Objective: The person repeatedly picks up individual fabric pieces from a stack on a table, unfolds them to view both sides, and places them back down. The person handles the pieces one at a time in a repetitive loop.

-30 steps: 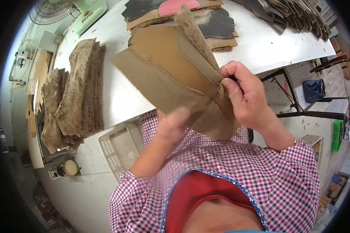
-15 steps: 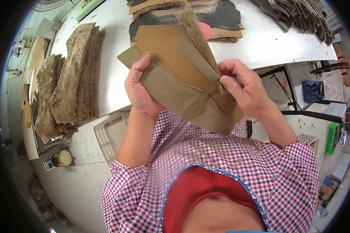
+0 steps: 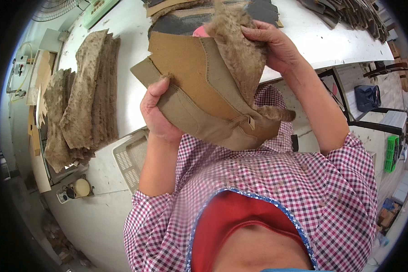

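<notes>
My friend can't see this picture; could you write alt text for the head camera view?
A person's left hand and right hand hold a stitched brown piece, the right gripping its furry part. On a white table lie stacks of furry pieces at left and a pile of dark pieces at upper right.

There are two hands (image 3: 158,115) (image 3: 279,47) and one fleece-lined stitched piece (image 3: 190,77). Also one fan (image 3: 54,9), one dark-blue bag (image 3: 367,98).

The white table (image 3: 317,52) gleams brightly. At the upper left, 1 fan (image 3: 54,10) sits before a pale wall (image 3: 59,25). On the grey floor (image 3: 104,231), 1 green crate (image 3: 391,154) stands far right.
</notes>
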A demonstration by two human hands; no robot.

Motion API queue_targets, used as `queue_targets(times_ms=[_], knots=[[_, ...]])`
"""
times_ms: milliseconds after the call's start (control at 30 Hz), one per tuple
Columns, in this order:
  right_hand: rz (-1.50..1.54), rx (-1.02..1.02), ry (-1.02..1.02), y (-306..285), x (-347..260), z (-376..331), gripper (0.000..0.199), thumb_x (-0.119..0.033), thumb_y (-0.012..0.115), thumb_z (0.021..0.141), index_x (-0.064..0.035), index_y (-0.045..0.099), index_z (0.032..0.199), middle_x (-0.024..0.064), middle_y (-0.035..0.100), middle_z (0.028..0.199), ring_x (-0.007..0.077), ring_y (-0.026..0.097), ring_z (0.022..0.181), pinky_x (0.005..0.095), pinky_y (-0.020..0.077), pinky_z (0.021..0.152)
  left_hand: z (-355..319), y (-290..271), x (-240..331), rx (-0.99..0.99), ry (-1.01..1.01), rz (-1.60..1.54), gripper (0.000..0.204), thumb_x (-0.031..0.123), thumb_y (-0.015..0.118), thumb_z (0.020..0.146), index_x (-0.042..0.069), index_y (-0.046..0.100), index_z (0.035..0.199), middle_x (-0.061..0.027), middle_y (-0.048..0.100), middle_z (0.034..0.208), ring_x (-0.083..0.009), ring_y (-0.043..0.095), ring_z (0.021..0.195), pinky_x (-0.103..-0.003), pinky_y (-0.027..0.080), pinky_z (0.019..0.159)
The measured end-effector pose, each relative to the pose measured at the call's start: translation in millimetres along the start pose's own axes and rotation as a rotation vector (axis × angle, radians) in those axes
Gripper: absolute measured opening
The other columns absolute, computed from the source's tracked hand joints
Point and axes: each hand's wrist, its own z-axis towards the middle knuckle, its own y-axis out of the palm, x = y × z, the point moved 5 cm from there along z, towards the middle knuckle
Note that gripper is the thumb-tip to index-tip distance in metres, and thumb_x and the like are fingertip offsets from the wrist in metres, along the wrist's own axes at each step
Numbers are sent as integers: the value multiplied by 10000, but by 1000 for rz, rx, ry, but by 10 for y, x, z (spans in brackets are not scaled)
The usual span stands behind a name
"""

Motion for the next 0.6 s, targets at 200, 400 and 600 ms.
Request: queue_targets(times_ms=[200,400,600], knots=[[-228,78,67,356,288,-16,350,-93,623,863,-5,598,1201,44,655,1040,94,601,915,234,478,818,-23,51,-282,-63,-60,-106,423,151,488,861,-54,509,1230,-174,600,1185,-302,591,1074,-416,479,943],[-646,215,-214,118,44,-159,299,-184,583,932,26,582,1145,68,630,1042,137,580,985,264,463,875,-46,139,-163,-31,-49,-181,443,182,476,888,-13,476,1285,-169,559,1260,-326,560,1129,-467,448,979],[-1112,273,-839,671,-358,-940,262,-73,726,790,11,613,1010,125,646,948,225,647,841,296,531,734,4,176,-86,-34,13,-193,444,169,469,893,1,466,1304,-168,542,1289,-335,537,1167,-492,418,1008]])
